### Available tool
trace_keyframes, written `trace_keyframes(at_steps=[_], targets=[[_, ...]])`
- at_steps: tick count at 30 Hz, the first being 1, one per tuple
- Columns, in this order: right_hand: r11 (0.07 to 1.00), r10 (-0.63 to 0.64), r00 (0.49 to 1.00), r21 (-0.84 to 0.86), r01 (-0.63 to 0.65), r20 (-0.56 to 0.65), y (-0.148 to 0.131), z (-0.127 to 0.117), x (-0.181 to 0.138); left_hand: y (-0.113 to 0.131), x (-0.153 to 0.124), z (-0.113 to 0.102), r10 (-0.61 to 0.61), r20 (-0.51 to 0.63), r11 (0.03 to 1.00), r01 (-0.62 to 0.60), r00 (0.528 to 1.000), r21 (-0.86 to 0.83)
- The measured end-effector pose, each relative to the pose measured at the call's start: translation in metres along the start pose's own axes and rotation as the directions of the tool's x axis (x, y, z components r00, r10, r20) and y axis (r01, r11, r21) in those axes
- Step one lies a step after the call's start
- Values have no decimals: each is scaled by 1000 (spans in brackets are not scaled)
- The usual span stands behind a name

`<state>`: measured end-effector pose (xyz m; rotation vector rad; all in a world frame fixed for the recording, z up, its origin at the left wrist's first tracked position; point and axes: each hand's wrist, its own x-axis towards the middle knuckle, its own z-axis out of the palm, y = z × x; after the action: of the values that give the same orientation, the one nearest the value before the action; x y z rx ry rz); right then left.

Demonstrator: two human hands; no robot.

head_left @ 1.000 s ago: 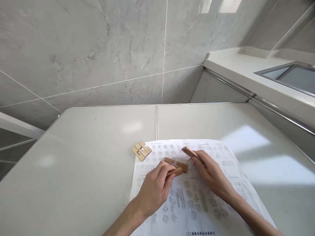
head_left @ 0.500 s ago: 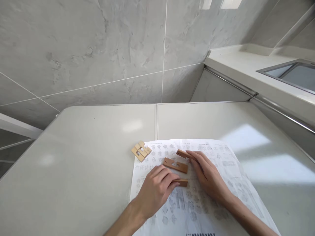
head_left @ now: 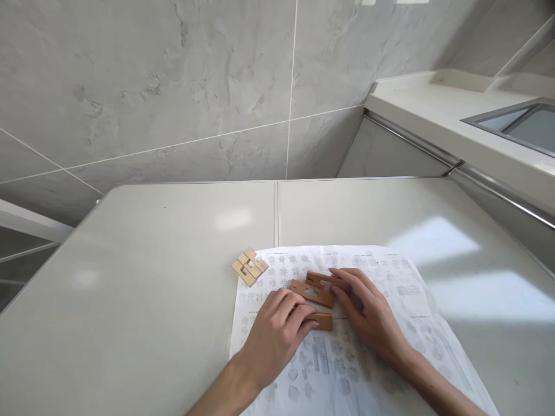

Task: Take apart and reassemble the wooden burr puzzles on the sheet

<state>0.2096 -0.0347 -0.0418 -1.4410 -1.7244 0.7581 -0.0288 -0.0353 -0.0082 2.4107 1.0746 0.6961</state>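
Note:
Three brown wooden puzzle pieces lie close together on a printed sheet [head_left: 381,300]. My left hand [head_left: 281,329] is closed on the nearest wooden piece [head_left: 324,321], its left part hidden under the fingers. Between my hands rests the middle wooden piece [head_left: 314,297], notched and flat. My right hand [head_left: 368,306] pinches the right end of the far wooden piece [head_left: 318,279], which has a dark mark and a cut-out and touches or overlaps the middle one. Beyond my left hand, several pale wooden pieces [head_left: 244,270] sit joined in a flat cluster at the sheet's corner.
A white table [head_left: 130,289] with a seam [head_left: 276,214] across it carries the sheet. Grey tiled wall [head_left: 173,86] rises behind. To the right is a white counter [head_left: 433,104] with a metal-framed sink [head_left: 520,127]. A white frame [head_left: 34,222] stands at the left.
My right hand has brought the far piece down and left against the middle piece, turning its notched face into view. The left hand stays on the nearest piece. The view has shifted slightly.

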Motion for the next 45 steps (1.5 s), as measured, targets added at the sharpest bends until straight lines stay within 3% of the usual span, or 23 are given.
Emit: trace_keyframes(at_steps=[7, 19, 30, 38, 45], targets=[[1000, -10, 1000, 20, 10, 12, -5, 0, 1, -2, -2, 2, 3, -31, 999, -1, 1000, 38], [997, -73, 996, -27, 75, 60, -6, -1, 2, -9, -10, 8, -141, -60, 987, 145, 988, 69], [991, -130, 986, 6, 130, 108, -8, -1, 3, -7, -8, 5, -111, -19, 994, 111, 994, -3], [986, -161, 965, 69, 150, 205, -14, 3, -3, -4, -4, 1, 19, 49, 999, -17, 999, -39], [991, -121, 981, 81, 110, 149, -16, 2, -3, -1, -3, -2, 52, 162, 998, -45, 985, -51]])
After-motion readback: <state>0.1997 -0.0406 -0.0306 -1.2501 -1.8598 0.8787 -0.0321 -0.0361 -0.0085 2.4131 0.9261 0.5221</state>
